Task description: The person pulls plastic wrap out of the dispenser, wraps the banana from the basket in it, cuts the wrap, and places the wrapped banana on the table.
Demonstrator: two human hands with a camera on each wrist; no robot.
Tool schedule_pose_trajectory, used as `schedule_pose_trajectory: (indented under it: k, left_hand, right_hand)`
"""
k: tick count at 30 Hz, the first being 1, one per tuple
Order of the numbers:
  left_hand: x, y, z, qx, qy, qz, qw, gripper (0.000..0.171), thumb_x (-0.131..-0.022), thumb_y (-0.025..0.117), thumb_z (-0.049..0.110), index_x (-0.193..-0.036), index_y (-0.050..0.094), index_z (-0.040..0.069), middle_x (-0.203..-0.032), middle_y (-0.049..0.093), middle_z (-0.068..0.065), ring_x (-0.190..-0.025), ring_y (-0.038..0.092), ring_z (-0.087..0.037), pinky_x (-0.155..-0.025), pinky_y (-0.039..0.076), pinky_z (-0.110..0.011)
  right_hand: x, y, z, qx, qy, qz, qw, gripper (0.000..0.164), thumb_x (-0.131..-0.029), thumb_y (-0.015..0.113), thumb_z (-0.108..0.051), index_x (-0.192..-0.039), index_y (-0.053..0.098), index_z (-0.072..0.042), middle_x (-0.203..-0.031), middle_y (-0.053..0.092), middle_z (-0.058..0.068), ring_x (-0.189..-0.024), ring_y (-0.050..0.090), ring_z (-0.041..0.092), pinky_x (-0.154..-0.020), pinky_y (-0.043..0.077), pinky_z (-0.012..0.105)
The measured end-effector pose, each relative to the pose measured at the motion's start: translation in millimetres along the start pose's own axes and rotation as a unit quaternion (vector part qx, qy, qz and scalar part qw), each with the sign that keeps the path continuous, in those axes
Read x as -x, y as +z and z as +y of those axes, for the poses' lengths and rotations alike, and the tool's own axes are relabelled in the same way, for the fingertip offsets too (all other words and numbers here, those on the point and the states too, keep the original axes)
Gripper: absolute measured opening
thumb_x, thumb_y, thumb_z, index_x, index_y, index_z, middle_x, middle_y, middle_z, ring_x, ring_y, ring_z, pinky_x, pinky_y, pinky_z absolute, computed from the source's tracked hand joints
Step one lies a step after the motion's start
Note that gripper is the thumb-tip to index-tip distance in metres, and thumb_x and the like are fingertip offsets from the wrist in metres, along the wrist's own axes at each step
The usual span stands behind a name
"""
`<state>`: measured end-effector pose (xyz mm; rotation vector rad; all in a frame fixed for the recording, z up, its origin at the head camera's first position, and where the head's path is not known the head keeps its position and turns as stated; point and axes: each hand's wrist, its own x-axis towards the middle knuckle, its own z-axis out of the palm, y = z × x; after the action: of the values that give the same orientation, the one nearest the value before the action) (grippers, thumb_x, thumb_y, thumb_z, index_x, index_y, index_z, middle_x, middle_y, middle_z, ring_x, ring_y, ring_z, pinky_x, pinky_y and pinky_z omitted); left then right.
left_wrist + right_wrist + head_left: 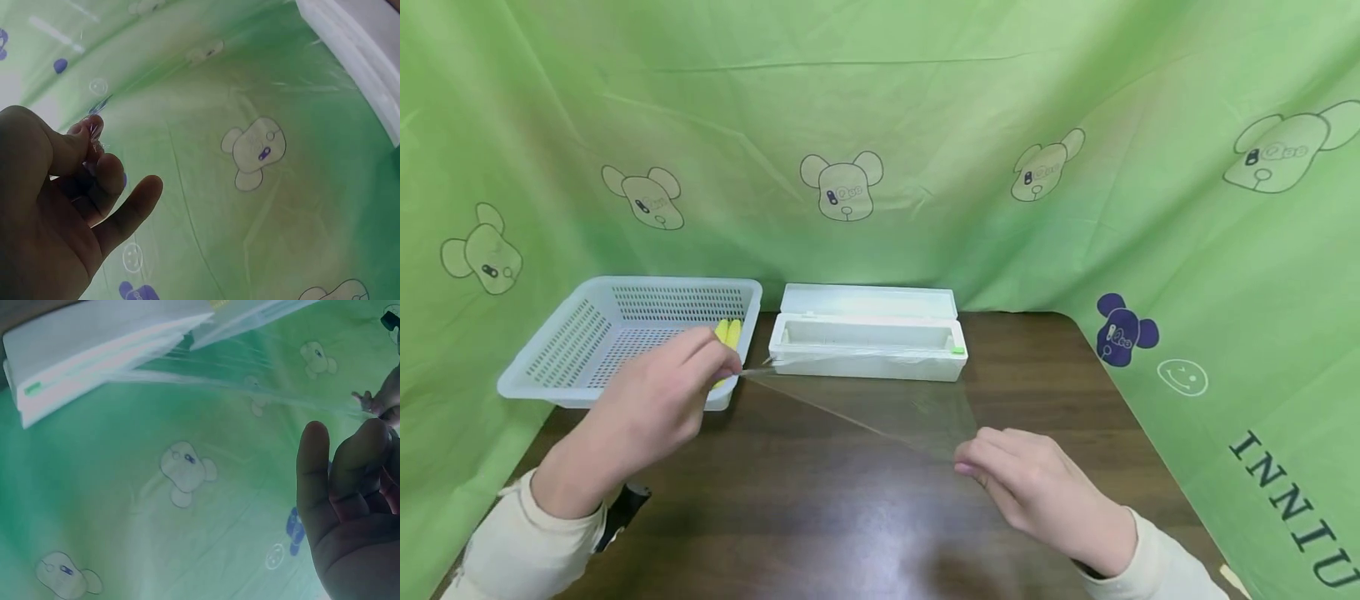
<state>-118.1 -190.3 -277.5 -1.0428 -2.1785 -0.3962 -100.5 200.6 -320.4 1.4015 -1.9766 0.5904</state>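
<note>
A sheet of clear cling film stretches from a white cling film dispenser toward me, drawn out between both hands. At its left corner, in front of the basket, my left hand pinches the film between thumb and forefinger. The left wrist view shows the crumpled film tip at those fingertips, the little finger held out. My right hand, lower and nearer to me, pinches the film's right corner. The dispenser's lid stands raised at the back, and a small green piece sits at its right front.
A pale plastic basket with slotted sides stands at the back left, holding yellow elongated items. Dark wooden tabletop lies under the hands. Green printed cloth hangs behind and along both sides.
</note>
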Motion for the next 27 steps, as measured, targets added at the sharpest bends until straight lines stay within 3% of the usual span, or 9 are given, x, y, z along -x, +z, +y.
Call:
schedule_pose_trajectory:
  k: [5,12,19,27]
  left_hand:
    - [14.5,4.7,11.2,0.02,0.017,-0.011,0.9996,0.042,-0.066,0.049,-0.019,-0.095,0.063,0.007,-0.087,0.058,0.001,-0.069,0.055,-0.015,-0.055,0.051,-0.026]
    - [42.8,13.1,28.8,0.041,0.001,-0.043,0.9982,0.052,-0.057,0.04,-0.016,-0.095,0.062,0.011,-0.09,0.056,0.005,-0.075,0.058,-0.015,-0.065,0.052,-0.027]
    - [66.6,21.0,38.7,0.072,-0.032,-0.082,0.9935,0.05,-0.06,0.042,-0.015,-0.094,0.061,0.015,-0.091,0.052,0.011,-0.078,0.056,-0.007,-0.069,0.049,-0.017]
    - [89.1,36.7,45.9,0.106,-0.033,-0.108,0.988,0.051,-0.061,0.046,-0.017,-0.093,0.059,0.019,-0.09,0.049,0.015,-0.079,0.056,-0.002,-0.07,0.047,-0.014]
  right_hand:
    - [15,2,-6,-0.01,0.023,-0.01,1.0,0.029,-0.109,0.046,-0.021,-0.088,0.064,-0.011,-0.074,0.047,-0.012,-0.06,0.038,-0.003,-0.053,0.035,0.007]
    - [36,0,-14,-0.001,0.083,-0.082,0.993,0.03,-0.11,0.044,-0.027,-0.088,0.062,-0.018,-0.075,0.044,-0.015,-0.058,0.035,-0.005,-0.052,0.034,0.006]
    - [49,11,-21,-0.012,0.09,-0.087,0.992,0.03,-0.11,0.044,-0.028,-0.087,0.061,-0.018,-0.074,0.043,-0.015,-0.057,0.035,-0.006,-0.053,0.031,0.004]
    - [66,22,-25,-0.013,0.098,-0.087,0.991,0.031,-0.11,0.042,-0.028,-0.088,0.061,-0.02,-0.074,0.044,-0.017,-0.058,0.035,-0.007,-0.054,0.03,0.004]
